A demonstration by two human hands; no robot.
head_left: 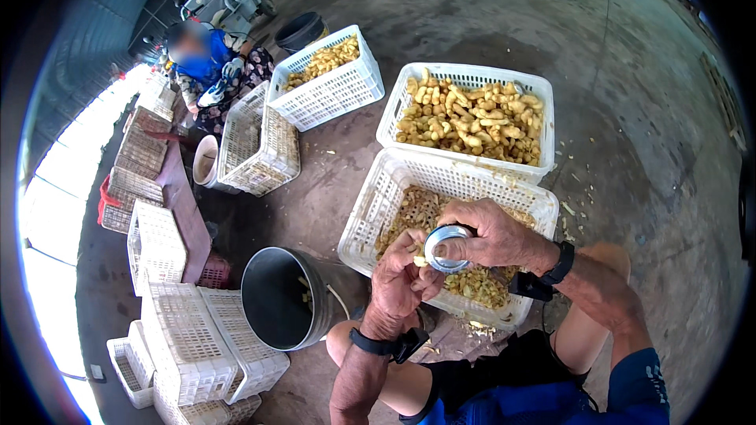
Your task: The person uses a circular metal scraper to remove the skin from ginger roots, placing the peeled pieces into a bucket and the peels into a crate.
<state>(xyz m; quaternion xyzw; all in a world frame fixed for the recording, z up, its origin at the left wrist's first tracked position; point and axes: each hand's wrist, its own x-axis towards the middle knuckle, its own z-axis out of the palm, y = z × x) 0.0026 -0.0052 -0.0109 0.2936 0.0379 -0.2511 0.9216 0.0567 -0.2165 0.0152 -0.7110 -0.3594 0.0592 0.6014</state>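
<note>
My left hand (396, 277) pinches a small pale piece of ginger (421, 258), mostly hidden by its fingers. Close against it, my right hand (500, 238) grips a round, shiny metal can (446, 252), its thumb lying across the face. Both hands are over a white slatted crate (364, 216). Brown and yellowish peelings (479, 287) cover the bottom of that crate. Just beyond it, a second white crate (394, 102) is filled with knobbly yellow ginger roots (472, 122).
A dark bucket (276, 299) with a few pale pieces inside stands left of my knees. Stacked white crates (189, 338) are at the lower left. Farther back, a person in blue (206, 71) sits by another crate of ginger (327, 86). Scraps litter the concrete floor (630, 189).
</note>
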